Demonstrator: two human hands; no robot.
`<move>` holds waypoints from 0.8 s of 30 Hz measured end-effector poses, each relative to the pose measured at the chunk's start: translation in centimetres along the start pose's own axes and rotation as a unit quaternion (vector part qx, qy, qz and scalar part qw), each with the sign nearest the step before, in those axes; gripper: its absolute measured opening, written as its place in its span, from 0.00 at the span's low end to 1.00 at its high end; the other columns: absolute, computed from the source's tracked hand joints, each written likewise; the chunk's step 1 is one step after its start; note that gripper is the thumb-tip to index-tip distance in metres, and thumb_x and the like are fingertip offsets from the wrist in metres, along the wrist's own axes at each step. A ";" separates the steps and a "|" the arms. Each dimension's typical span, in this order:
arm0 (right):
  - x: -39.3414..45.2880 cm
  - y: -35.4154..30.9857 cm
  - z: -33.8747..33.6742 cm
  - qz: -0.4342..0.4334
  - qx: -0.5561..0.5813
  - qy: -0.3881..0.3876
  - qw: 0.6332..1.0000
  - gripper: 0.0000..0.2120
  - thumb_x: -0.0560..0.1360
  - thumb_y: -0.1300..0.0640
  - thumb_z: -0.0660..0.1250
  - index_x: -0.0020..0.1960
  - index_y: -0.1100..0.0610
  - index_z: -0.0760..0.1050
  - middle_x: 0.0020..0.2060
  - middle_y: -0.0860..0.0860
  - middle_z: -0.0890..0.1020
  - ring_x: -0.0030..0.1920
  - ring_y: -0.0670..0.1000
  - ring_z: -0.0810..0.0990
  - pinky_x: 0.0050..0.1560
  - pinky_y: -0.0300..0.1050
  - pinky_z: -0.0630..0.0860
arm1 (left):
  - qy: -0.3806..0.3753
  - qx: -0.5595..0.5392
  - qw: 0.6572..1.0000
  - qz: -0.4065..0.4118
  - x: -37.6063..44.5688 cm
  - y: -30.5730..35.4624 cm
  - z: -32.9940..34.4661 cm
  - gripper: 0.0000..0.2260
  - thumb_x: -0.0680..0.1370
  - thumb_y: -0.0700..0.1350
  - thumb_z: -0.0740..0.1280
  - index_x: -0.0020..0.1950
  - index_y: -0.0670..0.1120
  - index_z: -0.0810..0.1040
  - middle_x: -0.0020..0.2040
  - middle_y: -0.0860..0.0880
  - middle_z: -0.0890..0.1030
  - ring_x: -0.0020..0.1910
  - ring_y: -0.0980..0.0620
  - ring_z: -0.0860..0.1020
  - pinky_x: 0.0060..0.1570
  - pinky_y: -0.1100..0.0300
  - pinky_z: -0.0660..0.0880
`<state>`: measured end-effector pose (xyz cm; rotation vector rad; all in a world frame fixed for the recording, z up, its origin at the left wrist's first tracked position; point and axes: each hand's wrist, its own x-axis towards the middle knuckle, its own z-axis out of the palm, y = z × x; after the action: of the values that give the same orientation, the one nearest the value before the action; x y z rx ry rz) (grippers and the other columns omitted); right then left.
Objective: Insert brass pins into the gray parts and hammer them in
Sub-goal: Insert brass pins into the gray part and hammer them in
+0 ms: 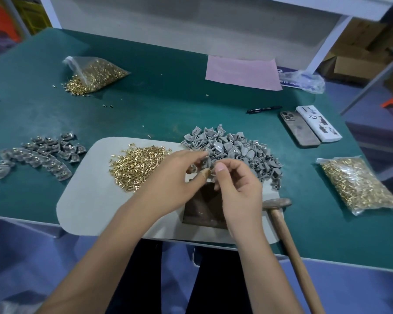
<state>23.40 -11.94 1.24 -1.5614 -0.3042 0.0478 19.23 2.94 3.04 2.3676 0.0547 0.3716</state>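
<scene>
My left hand (179, 175) and my right hand (236, 184) meet above a dark metal block (202, 211) set in a pale mat (95, 200). The left fingers hold a gray part (208, 164) at the edge of the gray parts pile (236, 150). The right thumb and forefinger pinch something small against that part; a brass pin (210, 171) glints there. Loose brass pins (138, 166) lie heaped on the mat to the left. A wooden-handled hammer (281, 223) lies at the right of the block, untouched.
Gray parts with pins in them (39, 155) lie at the left. An open bag of pins (93, 75) sits far left, a sealed bag (356, 184) at the right. Two phones (309, 128), a pen (263, 109) and pink paper (243, 73) lie at the back right.
</scene>
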 end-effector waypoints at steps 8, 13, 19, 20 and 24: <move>-1.0 -1.9 -3.3 0.041 0.017 -0.019 0.999 0.04 0.79 0.57 0.70 0.46 0.52 0.83 0.38 0.45 0.84 0.37 0.43 0.78 0.39 0.35 0.76 | -0.070 0.054 0.996 0.030 -4.6 2.5 0.2 0.22 0.80 0.38 0.65 0.75 0.47 0.71 0.50 0.50 0.72 0.53 0.50 0.67 0.58 0.58 0.67; -2.5 -2.6 -6.0 -0.067 -0.195 -0.059 0.977 0.06 0.78 0.57 0.73 0.47 0.47 0.83 0.44 0.43 0.84 0.47 0.47 0.82 0.48 0.34 0.74 | -0.103 0.064 0.992 0.041 -6.0 4.0 0.3 0.18 0.83 0.42 0.63 0.72 0.52 0.73 0.55 0.51 0.76 0.54 0.51 0.68 0.57 0.55 0.69; -3.9 -2.2 -6.3 -0.113 -0.262 -0.071 0.956 0.07 0.78 0.58 0.72 0.47 0.46 0.82 0.44 0.43 0.81 0.46 0.49 0.80 0.45 0.32 0.71 | -0.021 0.001 0.999 -0.045 -6.5 3.8 0.4 0.08 0.78 0.50 0.71 0.56 0.56 0.80 0.46 0.56 0.78 0.47 0.56 0.75 0.50 0.55 0.73; -4.0 -2.3 -6.1 -0.113 -0.267 -0.079 0.954 0.06 0.78 0.59 0.72 0.47 0.47 0.82 0.44 0.43 0.81 0.47 0.49 0.80 0.46 0.33 0.71 | -0.012 0.006 0.999 -0.036 -6.4 3.7 0.6 0.08 0.77 0.50 0.72 0.56 0.54 0.83 0.46 0.55 0.79 0.48 0.55 0.75 0.50 0.55 0.73; -4.3 -2.7 -5.2 -0.089 -0.281 -0.118 0.948 0.05 0.78 0.60 0.73 0.46 0.51 0.83 0.43 0.43 0.80 0.48 0.48 0.80 0.48 0.38 0.73 | -0.005 0.045 0.999 -0.020 -6.0 3.3 0.9 0.10 0.78 0.49 0.70 0.58 0.50 0.85 0.49 0.52 0.78 0.54 0.49 0.73 0.52 0.54 0.71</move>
<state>19.95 -18.06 3.30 -2.0902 -0.6928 0.0045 13.52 -0.99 3.12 2.4538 0.1160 0.3451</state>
